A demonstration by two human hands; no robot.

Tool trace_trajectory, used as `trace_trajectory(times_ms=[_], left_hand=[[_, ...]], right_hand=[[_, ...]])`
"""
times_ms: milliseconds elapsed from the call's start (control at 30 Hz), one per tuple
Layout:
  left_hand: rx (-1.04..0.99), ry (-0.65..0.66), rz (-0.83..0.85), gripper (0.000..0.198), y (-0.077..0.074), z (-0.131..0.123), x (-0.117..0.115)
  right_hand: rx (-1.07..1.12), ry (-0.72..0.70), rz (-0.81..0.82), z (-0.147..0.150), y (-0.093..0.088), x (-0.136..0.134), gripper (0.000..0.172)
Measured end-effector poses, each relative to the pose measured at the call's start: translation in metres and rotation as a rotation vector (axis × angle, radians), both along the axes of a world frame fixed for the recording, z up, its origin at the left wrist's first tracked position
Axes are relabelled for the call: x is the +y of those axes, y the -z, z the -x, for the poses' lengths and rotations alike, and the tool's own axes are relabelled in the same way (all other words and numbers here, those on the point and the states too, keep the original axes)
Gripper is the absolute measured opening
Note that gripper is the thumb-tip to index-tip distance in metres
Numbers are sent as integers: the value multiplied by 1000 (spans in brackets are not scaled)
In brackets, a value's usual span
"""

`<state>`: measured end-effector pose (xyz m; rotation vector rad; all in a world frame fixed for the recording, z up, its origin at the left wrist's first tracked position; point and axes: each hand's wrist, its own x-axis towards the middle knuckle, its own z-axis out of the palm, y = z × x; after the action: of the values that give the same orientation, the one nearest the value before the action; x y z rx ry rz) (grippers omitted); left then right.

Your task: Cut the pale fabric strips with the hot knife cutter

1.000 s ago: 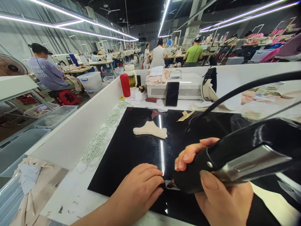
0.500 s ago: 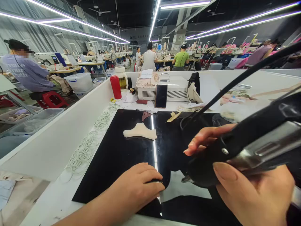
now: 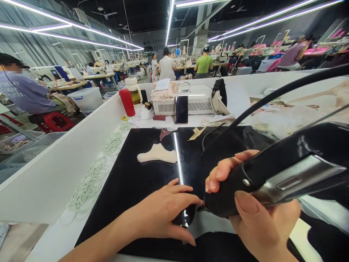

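Note:
My right hand (image 3: pixel 259 218) is wrapped round a black corded handheld electric tool (image 3: pixel 275 178) with a metal lever on its side. The tool's narrow tip points left, close to my left index fingertip. My left hand (image 3: pixel 163 207) lies low over the glossy black board (image 3: pixel 131 203), fingers spread and thumb apart. Just right of it is a grey, thin-looking piece (image 3: pixel 209 222), partly hidden by my hands and the tool. Farther back on the board lies a stack of cream fabric pieces (image 3: pixel 157 153).
Coils of pale green cord (image 3: pixel 89 185) line the board's left side. Behind it stand a phone (image 3: pixel 181 110), a white vented box (image 3: pixel 197 100), a red bottle (image 3: pixel 127 102) and a jar (image 3: pixel 133 91). The tool's black cable (image 3: pixel 253 103) arcs across the right. People sit at sewing machines beyond.
My right hand and the tool have moved left, bringing the tip close to my left hand. My left fingers have spread, with the index finger reaching right. The whole view has shifted slightly.

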<state>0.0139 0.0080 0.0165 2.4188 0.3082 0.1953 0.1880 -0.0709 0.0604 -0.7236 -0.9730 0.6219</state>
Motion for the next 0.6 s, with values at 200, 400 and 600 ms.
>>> trace_trajectory(times_ms=[200, 400, 600], left_hand=[[15, 12, 38, 79, 3, 0, 2], [0, 16, 40, 84, 3, 0, 0], [-26, 5, 34, 82, 7, 0, -2]], right_hand=[[-3, 1, -3, -2, 6, 2, 36], [-57, 6, 38, -4, 6, 0, 36], [-8, -26, 41, -3, 1, -5, 37]])
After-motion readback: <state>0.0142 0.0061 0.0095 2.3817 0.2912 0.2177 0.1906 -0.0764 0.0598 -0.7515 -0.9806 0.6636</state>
